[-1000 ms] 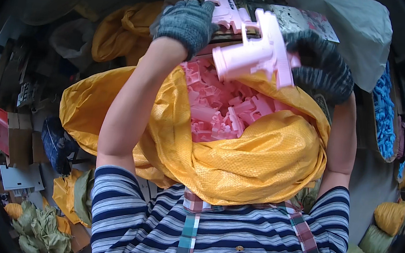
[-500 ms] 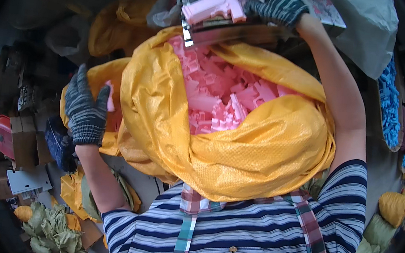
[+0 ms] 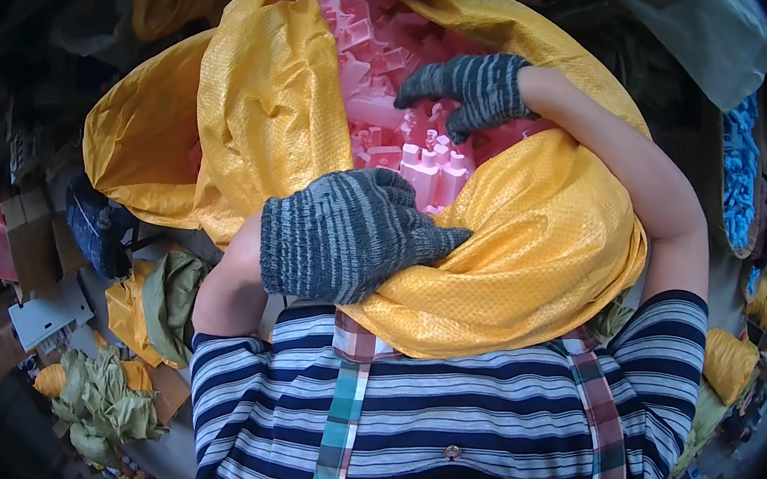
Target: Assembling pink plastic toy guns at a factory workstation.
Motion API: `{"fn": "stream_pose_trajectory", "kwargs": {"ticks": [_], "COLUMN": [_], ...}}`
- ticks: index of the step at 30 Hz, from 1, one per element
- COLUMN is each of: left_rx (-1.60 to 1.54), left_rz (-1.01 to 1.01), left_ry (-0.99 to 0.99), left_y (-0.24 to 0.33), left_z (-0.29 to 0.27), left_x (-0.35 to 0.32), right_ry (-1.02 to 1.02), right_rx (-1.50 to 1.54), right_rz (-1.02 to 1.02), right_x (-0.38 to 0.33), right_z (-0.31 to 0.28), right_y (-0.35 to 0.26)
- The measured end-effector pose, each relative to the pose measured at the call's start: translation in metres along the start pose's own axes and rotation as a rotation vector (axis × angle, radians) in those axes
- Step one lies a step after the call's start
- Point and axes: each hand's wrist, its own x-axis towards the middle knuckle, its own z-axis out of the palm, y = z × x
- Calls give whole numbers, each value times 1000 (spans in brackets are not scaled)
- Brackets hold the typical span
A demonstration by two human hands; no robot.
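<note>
Overall, the head view looks down on a big yellow woven sack [image 3: 510,281], its mouth spread wide and its near side bulging against the wearer's striped shirt [image 3: 466,435]. Inside the sack lies a jumbled heap of pink plastic parts [image 3: 369,109], with a few paler ones standing upright close to its near rim. The right hand [image 3: 479,91], in a grey striped knit glove, reaches over the sack's right side into its mouth, just above or touching the heap; its fingers point left and the thumb stands well apart from them, leaving a broad gap. The left hand [image 3: 337,235], gloved alike, lies back upward on the sack's near left rim, thumb stretched to the right along the yellow fabric and the other fingers bent over toward the opening; whether they pinch the cloth I cannot tell. Left of the sack, just beside it, sits another yellow bag [image 3: 141,144]. Well to the sack's right stands a container of blue pieces [image 3: 738,179], with a pale plastic sheet [image 3: 716,55] hanging near it. Crumpled green bags [image 3: 109,402] lie on the floor, toward the wearer and left of the sack.
</note>
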Motion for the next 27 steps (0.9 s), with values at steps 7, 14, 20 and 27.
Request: {"fn": "stream_pose_trajectory", "kwargs": {"ticks": [7,14,20,27], "left_rx": [-157,103,72,-295], "left_rz": [-18,-425,-469,-400], "left_ry": [193,675,590,786], "left_y": [-13,-45,-60,-76], "left_z": [-1,-24,-17,-33], "left_x": [-5,-15,-3,-26], "right_ry": [160,467,-79,580], "right_rx": [-124,256,-238,356], "right_rz": [-219,-260,-191,-212], "right_x": [-4,-43,1,-72], "right_z": [-20,-72,-21,-105], "right_y": [-2,-24,-20,-27]}}
